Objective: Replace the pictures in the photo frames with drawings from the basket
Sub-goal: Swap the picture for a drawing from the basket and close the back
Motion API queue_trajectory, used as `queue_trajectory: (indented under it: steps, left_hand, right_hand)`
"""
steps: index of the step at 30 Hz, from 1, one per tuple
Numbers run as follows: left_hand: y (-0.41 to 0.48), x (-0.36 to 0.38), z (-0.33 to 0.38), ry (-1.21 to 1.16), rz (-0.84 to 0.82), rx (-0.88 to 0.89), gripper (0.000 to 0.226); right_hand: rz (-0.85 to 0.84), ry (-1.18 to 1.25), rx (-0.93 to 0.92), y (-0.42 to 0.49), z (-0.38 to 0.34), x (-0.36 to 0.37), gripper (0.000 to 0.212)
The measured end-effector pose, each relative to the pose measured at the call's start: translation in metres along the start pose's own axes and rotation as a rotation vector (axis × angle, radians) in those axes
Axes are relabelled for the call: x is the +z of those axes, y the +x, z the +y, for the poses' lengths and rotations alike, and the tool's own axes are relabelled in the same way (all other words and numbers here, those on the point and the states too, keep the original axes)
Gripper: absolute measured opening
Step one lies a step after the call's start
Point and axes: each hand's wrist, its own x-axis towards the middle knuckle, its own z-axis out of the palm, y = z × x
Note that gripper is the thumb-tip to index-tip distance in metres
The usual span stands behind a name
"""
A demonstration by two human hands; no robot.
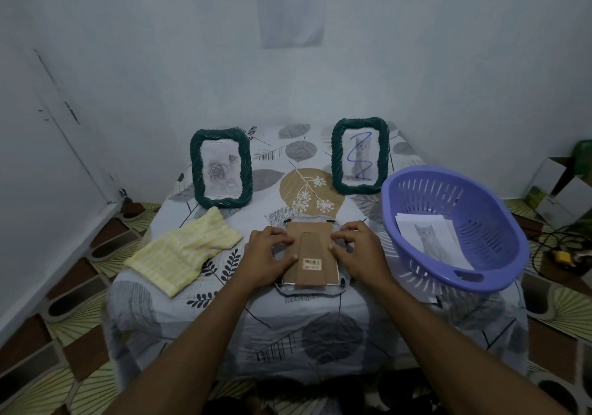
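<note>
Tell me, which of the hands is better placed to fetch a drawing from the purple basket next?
Probably the right hand. The purple basket with the cat drawing sits on that side, right next to it, while the left hand would have to cross over the face-down frame.

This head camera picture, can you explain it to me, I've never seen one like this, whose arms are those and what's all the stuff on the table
There is no machine here. The camera sits on a person's head and looks down, so the two bare arms are the wearer's own.

The left hand and right hand press on a photo frame lying face down, its brown backing up. Nothing is lifted; both hands rest on its sides.

On the leaf-patterned tablecloth stand two green frames: the left frame shows a rose picture, the right frame a cat picture with a blue scribble. A yellow cloth lies at the left. At the right, a purple basket holds paper sheets, the top one showing a cat.
</note>
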Motion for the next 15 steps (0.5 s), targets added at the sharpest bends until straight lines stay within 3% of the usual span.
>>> queue_trajectory:
  steps: [11, 15]
  left_hand:
    - [0.0013, -0.002, -0.0035, -0.052, -0.007, 0.008, 0.042]
    - [0.0084, -0.0041, -0.005, -0.059, -0.032, 0.006, 0.029]
  right_hand:
    - [-0.024, 0.008, 0.02, -0.0019, -0.0029, -0.0031, 0.023]
    - [-0.039, 0.033, 0.051, 0.0008, -0.0056, -0.0051, 0.019]
